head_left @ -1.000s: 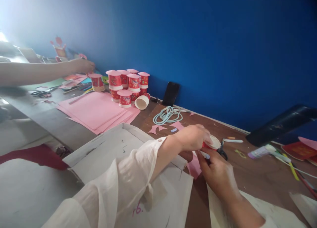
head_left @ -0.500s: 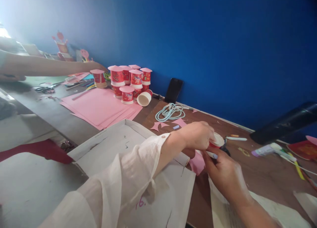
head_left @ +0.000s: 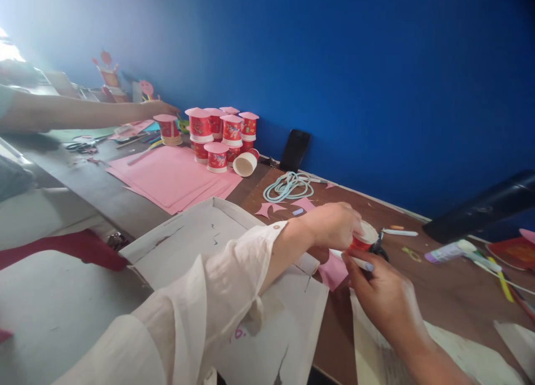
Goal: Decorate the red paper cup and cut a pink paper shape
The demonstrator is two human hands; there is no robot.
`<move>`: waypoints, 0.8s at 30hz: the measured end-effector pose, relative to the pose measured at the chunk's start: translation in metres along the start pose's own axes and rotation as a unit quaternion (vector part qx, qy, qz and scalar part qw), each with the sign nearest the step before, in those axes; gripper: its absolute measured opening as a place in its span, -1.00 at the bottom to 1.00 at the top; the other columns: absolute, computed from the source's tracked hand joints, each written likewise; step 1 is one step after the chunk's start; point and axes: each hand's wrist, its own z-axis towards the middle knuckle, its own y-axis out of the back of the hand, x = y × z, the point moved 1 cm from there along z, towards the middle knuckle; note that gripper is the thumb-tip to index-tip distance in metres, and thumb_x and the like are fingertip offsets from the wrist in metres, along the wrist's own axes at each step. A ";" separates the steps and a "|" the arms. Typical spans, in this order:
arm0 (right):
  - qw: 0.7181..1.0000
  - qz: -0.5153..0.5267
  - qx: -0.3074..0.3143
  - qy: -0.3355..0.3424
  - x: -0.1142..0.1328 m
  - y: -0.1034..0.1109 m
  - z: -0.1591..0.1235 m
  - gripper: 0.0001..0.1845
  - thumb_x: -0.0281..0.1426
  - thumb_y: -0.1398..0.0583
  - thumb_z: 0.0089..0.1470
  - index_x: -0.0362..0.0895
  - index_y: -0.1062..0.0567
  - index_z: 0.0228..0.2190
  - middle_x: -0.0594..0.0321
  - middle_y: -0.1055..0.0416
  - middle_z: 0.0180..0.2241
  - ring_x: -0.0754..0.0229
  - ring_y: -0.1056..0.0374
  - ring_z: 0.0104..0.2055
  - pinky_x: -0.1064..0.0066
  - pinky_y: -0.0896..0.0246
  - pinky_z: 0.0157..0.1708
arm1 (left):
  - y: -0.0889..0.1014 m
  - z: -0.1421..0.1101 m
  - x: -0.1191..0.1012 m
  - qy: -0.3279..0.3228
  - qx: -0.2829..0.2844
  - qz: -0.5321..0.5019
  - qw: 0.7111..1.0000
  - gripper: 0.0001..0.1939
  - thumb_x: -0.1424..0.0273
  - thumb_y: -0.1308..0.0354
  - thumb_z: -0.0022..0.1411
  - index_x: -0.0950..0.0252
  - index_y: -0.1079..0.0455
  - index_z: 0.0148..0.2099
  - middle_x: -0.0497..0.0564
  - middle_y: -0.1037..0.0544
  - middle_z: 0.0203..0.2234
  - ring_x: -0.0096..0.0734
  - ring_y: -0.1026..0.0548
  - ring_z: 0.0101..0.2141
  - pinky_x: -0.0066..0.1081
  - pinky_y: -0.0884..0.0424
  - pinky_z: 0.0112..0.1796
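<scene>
My left hand (head_left: 330, 226) grips a small red paper cup (head_left: 364, 237) turned bottom up, its white base showing. My right hand (head_left: 382, 298) is just below it, fingertips touching the cup's rim and a white strip there. A pink paper piece (head_left: 333, 272) lies under both hands on the brown table (head_left: 438, 296). Black scissors (head_left: 379, 249) lie right behind the cup. A cream sleeve covers my left arm.
A white cardboard tray (head_left: 196, 245) lies at my left. Pink sheets (head_left: 167, 176) and a stack of red cups (head_left: 221, 131) stand further back. Another person's arm (head_left: 83, 113) reaches over the far table. A phone (head_left: 295, 150), cord (head_left: 288, 187) and glue gun (head_left: 455, 251) are near.
The view shifted slightly. My right hand's fingers slid along the cup's rim while my left hand kept its grip. The other person's hand moved a little toward the cups.
</scene>
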 end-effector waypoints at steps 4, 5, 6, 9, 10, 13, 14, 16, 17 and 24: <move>0.999 0.005 0.016 -0.043 -0.002 0.006 -0.003 -0.51 0.04 -0.11 0.10 -0.05 -0.63 -0.28 0.18 -0.59 -0.44 0.08 -0.51 -0.44 0.34 -0.32 -0.37 | 0.000 0.000 0.000 0.005 -0.001 -0.008 1.000 -0.75 0.59 -0.10 0.09 0.26 -0.57 -0.27 0.07 -0.62 -0.19 -0.22 -0.49 -0.06 -0.32 -0.42 -0.02; 0.998 0.010 0.021 -0.054 -0.003 0.007 -0.004 -0.52 0.04 -0.12 0.09 -0.05 -0.63 -0.27 0.19 -0.59 -0.46 0.09 -0.50 -0.46 0.35 -0.32 -0.38 | 0.000 0.000 0.000 0.006 -0.002 -0.010 1.000 -0.76 0.59 -0.11 0.09 0.27 -0.57 -0.27 0.08 -0.62 -0.19 -0.21 -0.50 -0.07 -0.31 -0.42 -0.02; 0.997 0.017 0.028 -0.065 -0.005 0.008 -0.005 -0.52 0.04 -0.13 0.09 -0.05 -0.63 -0.26 0.21 -0.58 -0.48 0.10 -0.49 -0.48 0.36 -0.32 -0.39 | 0.001 -0.001 -0.001 0.007 -0.003 -0.011 1.000 -0.76 0.59 -0.12 0.08 0.27 -0.57 -0.26 0.09 -0.62 -0.20 -0.20 -0.50 -0.07 -0.30 -0.42 -0.02; 0.993 0.035 0.043 -0.106 -0.011 0.011 -0.008 -0.49 0.07 -0.14 0.06 -0.04 -0.62 -0.24 0.25 -0.55 -0.55 0.10 -0.49 -0.52 0.37 -0.32 -0.43 | 0.005 -0.004 -0.005 0.002 -0.002 -0.010 1.000 -0.74 0.60 -0.14 0.03 0.28 -0.57 -0.24 0.11 -0.62 -0.19 -0.17 -0.50 -0.06 -0.29 -0.42 -0.01; 0.991 0.037 0.046 -0.122 -0.013 0.012 -0.009 -0.47 0.10 -0.15 0.05 -0.04 -0.62 -0.23 0.26 -0.54 -0.57 0.09 -0.50 -0.52 0.37 -0.33 -0.44 | 0.006 -0.005 -0.006 0.000 0.000 -0.008 1.000 -0.73 0.61 -0.15 0.02 0.29 -0.57 -0.23 0.11 -0.61 -0.19 -0.17 -0.50 -0.06 -0.29 -0.42 -0.01; 0.984 0.042 0.050 -0.167 -0.022 0.015 -0.011 -0.41 0.17 -0.14 0.01 -0.03 -0.61 -0.24 0.27 -0.52 -0.61 0.07 -0.51 -0.50 0.35 -0.34 -0.44 | 0.008 -0.006 -0.008 0.003 0.011 0.001 1.000 -0.68 0.63 -0.16 -0.02 0.29 -0.57 -0.20 0.10 -0.60 -0.16 -0.15 -0.48 -0.02 -0.29 -0.41 0.01; 0.981 0.045 0.052 -0.179 -0.025 0.017 -0.012 -0.39 0.19 -0.13 0.00 -0.04 -0.61 -0.25 0.26 -0.52 -0.60 0.06 -0.51 -0.50 0.35 -0.34 -0.44 | 0.008 -0.006 -0.008 0.004 0.015 0.003 1.000 -0.66 0.63 -0.16 -0.03 0.28 -0.57 -0.19 0.10 -0.60 -0.15 -0.15 -0.47 -0.01 -0.28 -0.41 0.01; 0.978 0.047 0.050 -0.197 -0.033 0.020 -0.012 -0.37 0.22 -0.12 -0.03 -0.05 -0.60 -0.29 0.25 -0.52 -0.60 0.05 -0.50 -0.50 0.33 -0.33 -0.47 | 0.007 -0.006 -0.007 0.008 0.019 0.004 1.000 -0.63 0.64 -0.15 -0.02 0.26 -0.57 -0.16 0.07 -0.60 -0.14 -0.16 -0.46 0.00 -0.26 -0.40 0.03; 0.977 0.045 0.046 -0.204 -0.036 0.021 -0.012 -0.36 0.22 -0.12 -0.03 -0.05 -0.60 -0.31 0.24 -0.52 -0.60 0.05 -0.50 -0.51 0.33 -0.33 -0.48 | 0.007 -0.005 -0.007 0.011 0.018 0.003 1.000 -0.61 0.65 -0.14 -0.01 0.25 -0.56 -0.15 0.06 -0.60 -0.13 -0.17 -0.45 0.01 -0.26 -0.40 0.04; 0.976 0.052 0.023 -0.212 -0.050 0.027 -0.013 -0.40 0.19 -0.13 -0.02 -0.07 -0.58 -0.39 0.24 -0.50 -0.62 0.08 -0.46 -0.54 0.33 -0.29 -0.52 | 0.000 -0.002 -0.002 0.013 -0.008 -0.015 1.000 -0.62 0.67 -0.04 0.10 0.28 -0.59 -0.14 0.04 -0.62 -0.13 -0.28 -0.45 0.02 -0.34 -0.37 0.08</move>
